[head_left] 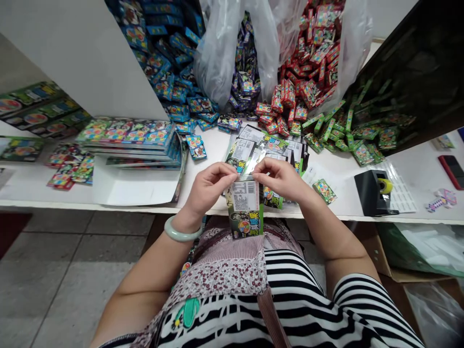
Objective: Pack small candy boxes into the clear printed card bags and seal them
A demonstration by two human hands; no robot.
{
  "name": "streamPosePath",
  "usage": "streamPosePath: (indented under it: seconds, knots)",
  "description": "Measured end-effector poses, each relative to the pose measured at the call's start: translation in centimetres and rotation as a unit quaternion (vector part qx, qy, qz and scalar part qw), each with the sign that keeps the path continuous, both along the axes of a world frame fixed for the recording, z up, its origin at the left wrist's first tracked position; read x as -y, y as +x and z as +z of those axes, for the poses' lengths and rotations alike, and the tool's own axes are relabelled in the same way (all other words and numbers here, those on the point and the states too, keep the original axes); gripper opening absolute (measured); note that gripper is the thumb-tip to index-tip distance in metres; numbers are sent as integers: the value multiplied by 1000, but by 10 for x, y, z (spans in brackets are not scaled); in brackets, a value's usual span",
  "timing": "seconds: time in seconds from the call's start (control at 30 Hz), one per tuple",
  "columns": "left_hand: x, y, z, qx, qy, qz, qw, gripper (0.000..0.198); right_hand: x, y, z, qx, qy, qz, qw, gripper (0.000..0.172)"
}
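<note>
My left hand (210,186) and my right hand (281,178) both pinch the top edge of a clear plastic packet (245,207) with a white label and green printed card inside. The packet hangs upright just in front of the white table's (326,208) near edge, above my lap. A pale green bangle sits on my left wrist. Behind my hands lies a loose stack of similar clear packets (268,147) on the table.
Heaps of small boxes cover the back: blue (170,72), dark blue in a clear bag (244,72), red (308,53), green (348,130). Stacked colourful cards (126,135) lie left. A black tape dispenser (373,191) and a red phone (451,170) sit right.
</note>
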State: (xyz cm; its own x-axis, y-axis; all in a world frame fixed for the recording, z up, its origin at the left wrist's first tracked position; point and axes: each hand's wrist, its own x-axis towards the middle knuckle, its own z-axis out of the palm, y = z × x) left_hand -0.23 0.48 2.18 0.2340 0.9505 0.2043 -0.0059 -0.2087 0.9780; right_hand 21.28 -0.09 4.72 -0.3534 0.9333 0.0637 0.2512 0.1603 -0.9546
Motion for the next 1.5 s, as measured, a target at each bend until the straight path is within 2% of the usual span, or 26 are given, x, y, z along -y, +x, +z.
streamPosePath:
  seconds: [0.1,0.23,0.37,0.43,0.63,0.73,0.8,0.87,0.93,1.07,1.17,1.23,1.33,1.43,1.5]
  knots:
    - [4,-7,-3,-11,20,-42,999,18,9,5,-5,14,68,7,998,13]
    - [5,-7,-16,-33,17,-73,997,20,17,6,-24,54,158,-13,986,5]
    - [0,-2,-28,-24,-10,-53,998,22,20,1,-43,49,124,-76,988,2]
    - [-3,-1,-31,-24,-22,-51,998,21,20,-1,-49,37,106,-95,989,7]
    - [-15,2,-39,-45,-74,-82,993,27,10,1,-67,34,75,-109,991,7]
    - [-30,4,-48,-39,-90,-53,994,29,6,4,-72,16,57,-102,993,20]
    - [-46,6,-56,-37,-84,0,996,28,7,12,-73,-3,59,-120,991,34]
    - [-65,7,-65,-61,-64,58,994,27,11,28,-74,-7,62,-159,985,36]
    - [-81,8,-74,-134,-42,84,987,24,19,54,-75,2,64,-208,976,28]
    - [-93,4,-84,-324,40,41,944,18,48,125,-82,33,45,-346,937,22]
    - [-92,6,-76,-376,106,8,920,15,76,173,-91,108,31,-459,881,23]
    - [-90,18,-65,-368,122,5,922,13,91,191,-98,177,33,-480,859,25]
    - [-87,58,-45,-339,125,-42,932,14,102,195,-105,280,38,-401,871,38]
    - [-82,118,-35,-327,120,-183,919,17,103,185,-107,366,8,-341,866,57]
    - [-80,157,-36,-327,119,-257,902,17,102,179,-107,379,-4,-341,860,55]
